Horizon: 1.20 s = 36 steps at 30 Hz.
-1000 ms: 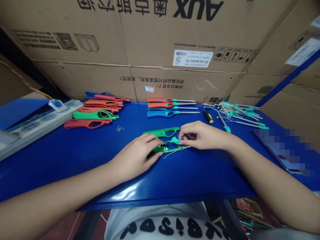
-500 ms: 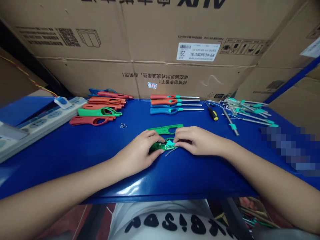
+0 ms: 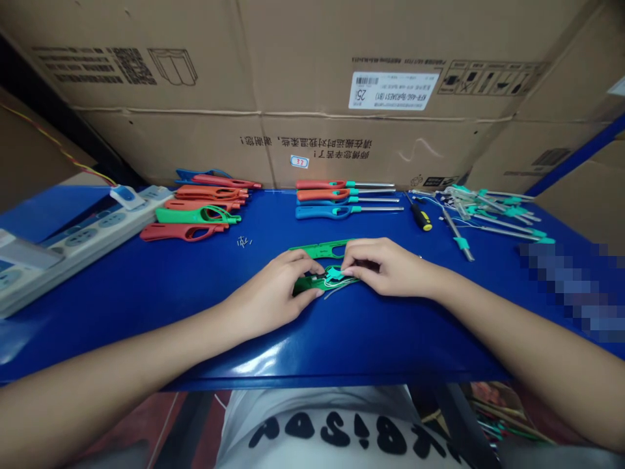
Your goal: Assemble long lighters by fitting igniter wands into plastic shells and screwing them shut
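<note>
My left hand (image 3: 273, 293) pins a green shell (image 3: 308, 284) flat on the blue surface (image 3: 161, 286), fingers curled over its left end. My right hand (image 3: 385, 264) meets it from the other side, fingertips pinched narrow on a teal part (image 3: 334, 273) seated in that shell, with thin white wires (image 3: 342, 284) trailing out beneath.

A second green shell (image 3: 322, 249) lies just behind the first, touching my right fingertips. Further behind it, three finished lighters (image 3: 342, 197) lie in a row, red, red and blue. Left of the shell, well apart, sits a pile of red and green shells (image 3: 195, 212), with tiny screws (image 3: 243, 242) between that pile and my left hand, and a power strip (image 3: 73, 238) beyond. Right of the shell lie a screwdriver (image 3: 420, 215) and a heap of metal tubes (image 3: 488, 212) with teal collars. Cardboard boxes (image 3: 312, 85) stand behind everything.
</note>
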Available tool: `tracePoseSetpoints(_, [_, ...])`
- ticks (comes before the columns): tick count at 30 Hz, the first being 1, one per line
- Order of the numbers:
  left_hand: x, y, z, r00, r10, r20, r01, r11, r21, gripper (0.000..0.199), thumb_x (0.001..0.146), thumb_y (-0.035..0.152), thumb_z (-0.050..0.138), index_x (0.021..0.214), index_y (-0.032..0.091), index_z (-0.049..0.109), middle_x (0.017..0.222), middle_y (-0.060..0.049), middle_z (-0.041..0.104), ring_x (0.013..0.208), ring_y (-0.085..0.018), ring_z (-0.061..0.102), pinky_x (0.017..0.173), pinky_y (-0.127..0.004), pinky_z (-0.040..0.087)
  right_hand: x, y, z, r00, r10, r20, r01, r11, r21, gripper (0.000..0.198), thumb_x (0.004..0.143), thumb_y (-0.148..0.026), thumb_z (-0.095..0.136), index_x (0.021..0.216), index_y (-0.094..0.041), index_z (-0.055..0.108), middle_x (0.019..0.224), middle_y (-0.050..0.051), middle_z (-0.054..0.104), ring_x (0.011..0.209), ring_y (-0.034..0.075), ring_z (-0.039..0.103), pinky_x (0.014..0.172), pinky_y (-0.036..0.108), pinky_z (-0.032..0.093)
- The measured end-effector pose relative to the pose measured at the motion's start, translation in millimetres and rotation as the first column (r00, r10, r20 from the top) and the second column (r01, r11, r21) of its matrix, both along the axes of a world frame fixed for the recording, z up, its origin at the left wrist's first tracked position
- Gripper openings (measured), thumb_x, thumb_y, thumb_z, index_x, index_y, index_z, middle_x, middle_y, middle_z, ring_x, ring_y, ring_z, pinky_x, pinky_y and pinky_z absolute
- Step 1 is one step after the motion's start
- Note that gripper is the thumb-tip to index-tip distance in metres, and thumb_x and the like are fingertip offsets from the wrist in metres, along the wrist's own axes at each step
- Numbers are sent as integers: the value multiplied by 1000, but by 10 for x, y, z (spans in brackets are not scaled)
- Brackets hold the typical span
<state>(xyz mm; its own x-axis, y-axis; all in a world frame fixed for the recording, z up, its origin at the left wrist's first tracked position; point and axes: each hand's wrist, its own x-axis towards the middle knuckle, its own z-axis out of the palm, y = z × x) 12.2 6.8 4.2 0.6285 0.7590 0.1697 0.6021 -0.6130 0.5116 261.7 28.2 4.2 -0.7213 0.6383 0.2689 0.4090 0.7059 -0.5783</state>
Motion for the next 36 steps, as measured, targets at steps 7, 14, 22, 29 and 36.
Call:
tracePoseSetpoints(7, [3, -10, 9, 1000, -3, -9, 3, 1000, -3, 22, 90, 21, 67, 111, 18, 68, 111, -8, 67, 109, -26, 64, 100, -45, 52, 43, 49, 21, 1000, -7, 2, 7, 997, -77, 14, 95, -22, 58, 84, -17, 65, 81, 2, 61, 70, 12, 55, 66, 25, 43])
tracePoseSetpoints(14, [-1, -10, -1, 1000, -1, -12, 1, 1000, 4, 22, 89, 21, 68, 112, 18, 68, 110, -8, 67, 109, -26, 65, 100, -44, 53, 16, 11, 34, 998, 53, 39, -50, 996, -71, 14, 95, -22, 58, 85, -18, 67, 84, 4, 64, 74, 14, 58, 69, 26, 45])
tracePoseSetpoints(22, [17, -9, 13, 1000, 1, -29, 0, 1000, 16, 22, 90, 21, 69, 112, 16, 68, 109, -8, 68, 109, -26, 64, 100, -44, 53, 11, -62, 43, 966, 49, 254, -89, 985, 151, 21, 99, -19, 48, 91, -18, 68, 93, 6, 66, 81, 17, 61, 70, 28, 44])
tracePoseSetpoints(29, [15, -54, 15, 994, -32, -100, 44, 992, 121, 25, 94, 22, 63, 118, 17, 65, 113, -9, 68, 111, -28, 62, 99, -46, 52, -50, -143, 142, 827, -51, 560, -214, 892, 397, 20, 94, -10, 45, 91, -16, 64, 91, 7, 66, 70, 17, 54, 55, 31, 26])
tracePoseSetpoints(36, [21, -95, -12, 961, -87, -264, 165, 942, 291, 36, 102, 24, 49, 135, 15, 59, 109, -12, 63, 104, -27, 59, 94, -45, 54, -64, -157, 191, 795, -70, 603, -206, 903, 377, 18, 95, -12, 47, 93, -16, 64, 93, 7, 66, 73, 17, 57, 56, 30, 24])
